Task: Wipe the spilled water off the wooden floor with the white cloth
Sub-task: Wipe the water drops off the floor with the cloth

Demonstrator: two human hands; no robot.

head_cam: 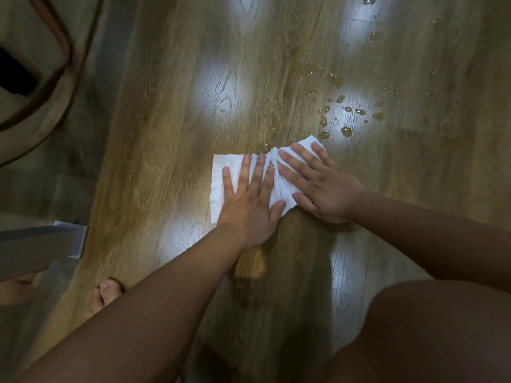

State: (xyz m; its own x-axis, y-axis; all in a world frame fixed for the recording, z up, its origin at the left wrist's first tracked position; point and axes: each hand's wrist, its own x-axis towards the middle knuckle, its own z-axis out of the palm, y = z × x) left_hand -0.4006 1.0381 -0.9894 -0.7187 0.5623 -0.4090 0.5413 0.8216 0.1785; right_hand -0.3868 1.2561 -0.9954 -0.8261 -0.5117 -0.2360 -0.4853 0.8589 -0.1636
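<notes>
A white cloth (pixel 221 183) lies on the wooden floor (pixel 166 128) in the middle of the view, flat at its left end and bunched into folds at the centre. My left hand (pixel 249 208) presses flat on the cloth's left half, fingers spread. On the right half, my right hand (pixel 320 183) presses down the same way, its fingertips angled towards the left hand. Spilled water (pixel 346 131) sits as several drops and small puddles just beyond the cloth's far right corner and spreads up towards the top right.
A round beige rug or cushion with a brown rim (pixel 41 87) lies at the far left. A grey metal edge (pixel 66 239) juts in at the left. My bare foot (pixel 106 295) stands lower left and my knee (pixel 428 327) fills the lower right.
</notes>
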